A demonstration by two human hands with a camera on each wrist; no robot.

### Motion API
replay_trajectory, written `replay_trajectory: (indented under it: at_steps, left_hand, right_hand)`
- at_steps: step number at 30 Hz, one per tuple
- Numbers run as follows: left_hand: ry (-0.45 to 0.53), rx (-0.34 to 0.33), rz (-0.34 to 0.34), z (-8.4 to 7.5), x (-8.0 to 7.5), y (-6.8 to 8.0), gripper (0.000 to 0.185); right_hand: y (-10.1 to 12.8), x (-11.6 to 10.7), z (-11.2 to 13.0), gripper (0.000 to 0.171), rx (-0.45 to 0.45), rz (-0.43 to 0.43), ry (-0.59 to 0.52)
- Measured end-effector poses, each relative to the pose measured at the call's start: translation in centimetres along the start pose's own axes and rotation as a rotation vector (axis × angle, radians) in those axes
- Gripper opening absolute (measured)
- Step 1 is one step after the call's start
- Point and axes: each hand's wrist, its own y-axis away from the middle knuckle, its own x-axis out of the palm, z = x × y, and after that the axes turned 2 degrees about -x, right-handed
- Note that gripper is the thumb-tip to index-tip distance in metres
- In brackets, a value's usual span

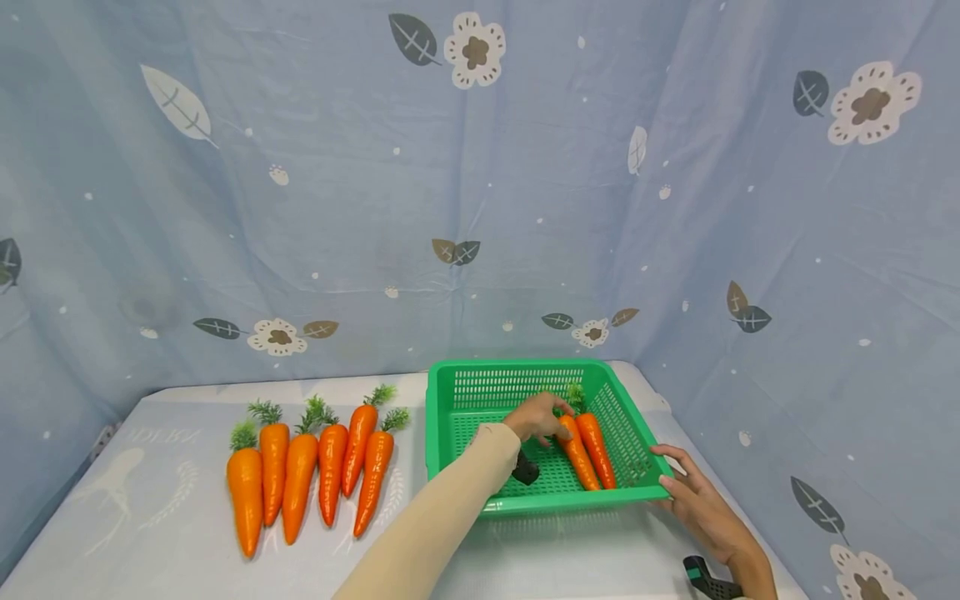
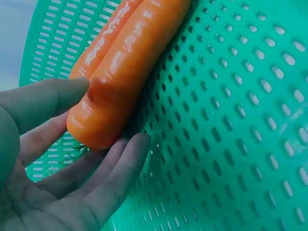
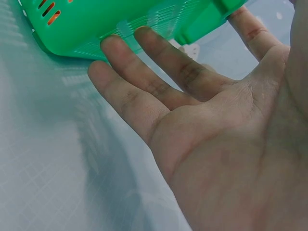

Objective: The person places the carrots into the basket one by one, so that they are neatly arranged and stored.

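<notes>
Inside the green plastic basket [image 1: 555, 502], two orange carrots lie side by side with their leafy tops toward the back. My left hand [image 1: 536, 417] reaches in over the top end of the left carrot [image 1: 577, 454]. In the left wrist view its thumb is at the side of that carrot [image 2: 130, 67], and the other fingers spread loosely around the leafy end. The index fingertip is hidden behind the carrot. My right hand [image 1: 697, 508] holds the basket's front right corner, digits over the rim. In the right wrist view, three fairly straight fingers [image 3: 159, 62] touch the outer wall.
Several more carrots [image 1: 300, 479] lie in a row on the white table [image 1: 150, 533], left of the basket. A second carrot [image 1: 596, 450] rests at the basket's right side. Blue patterned curtains [image 1: 360, 183] hang behind and to the right.
</notes>
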Motion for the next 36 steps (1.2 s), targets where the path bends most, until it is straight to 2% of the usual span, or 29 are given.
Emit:
replay_trajectory:
  at_steps: [6,9,13,19,22,28,32,36]
  left_hand:
    - [-0.003,0.001,-0.001,0.1,-0.1,0.0,0.045]
    - [-0.001,0.004,-0.010,0.1,-0.7,0.2,0.042]
    - [0.005,0.022,-0.006,-0.2,-2.1,0.5,0.037]
    - [0.024,0.065,0.036,-1.4,-5.0,1.5,0.034]
    - [0.036,0.097,0.060,-2.4,-6.5,2.6,0.029]
    - [0.016,0.179,0.075,-3.7,-9.5,5.6,0.023]
    - [0.001,0.229,0.063,-3.2,-11.4,7.6,0.020]
    - [-0.012,0.247,0.036,-2.0,-13.3,9.8,0.021]
  right_hand:
    - [0.0,0.1,0.0,0.047,0.000,-0.002,0.000]
    - [-0.2,0.3,0.1,0.047,0.000,0.002,-0.003]
    - [-0.3,0.4,0.1,0.048,0.007,0.008,-0.012]
    - [-0.2,0.2,0.0,0.047,0.010,0.015,-0.015]
    - [-0.1,0.0,-0.1,0.047,0.006,0.019,-0.013]
    - [0.1,0.1,-0.2,0.047,-0.006,0.027,-0.021]
    - [0.0,0.2,-0.1,0.047,-0.011,0.025,-0.031]
    - [-0.1,0.3,-0.1,0.047,-0.020,0.050,-0.032]
